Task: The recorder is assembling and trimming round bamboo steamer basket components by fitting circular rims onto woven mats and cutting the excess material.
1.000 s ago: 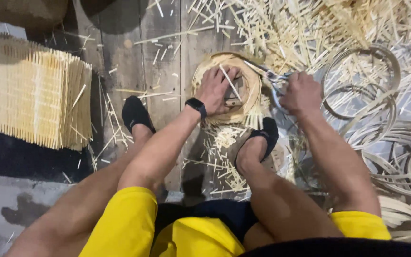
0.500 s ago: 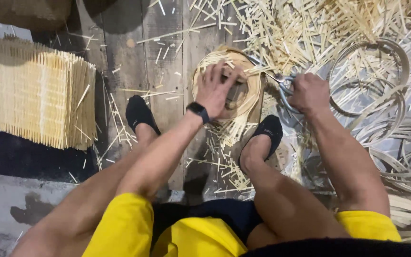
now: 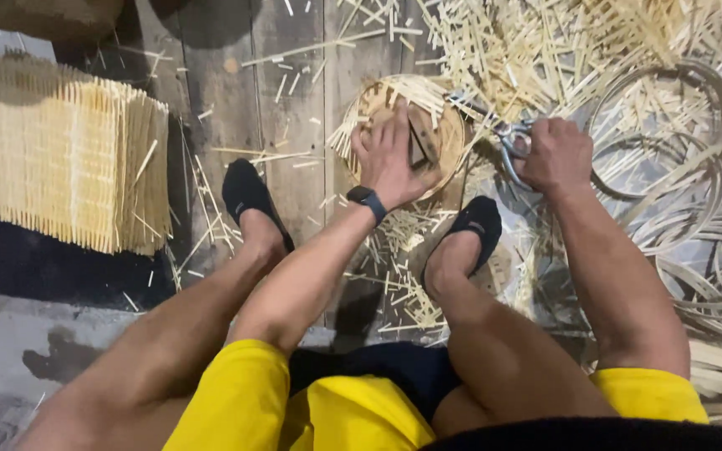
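A round woven bamboo piece (image 3: 378, 100) with loose strip ends lies on the wooden floor between my feet. My left hand (image 3: 390, 159), a dark watch on its wrist, presses flat on this piece, fingers spread over a dark block at its middle. My right hand (image 3: 555, 154) grips the handles of metal shears (image 3: 495, 121), whose blades reach the round piece's right rim among the sticking-out strips.
A stack of bamboo slat mats (image 3: 68, 159) stands at the left. Cut bamboo slivers (image 3: 536, 50) litter the floor at the top right. Several coiled bamboo hoops (image 3: 695, 192) lie at the right. My feet in dark shoes (image 3: 248, 196) rest beside the work.
The round piece has turned under my left hand, whose fingers have shifted on it. My right hand with the shears stays at the right rim.
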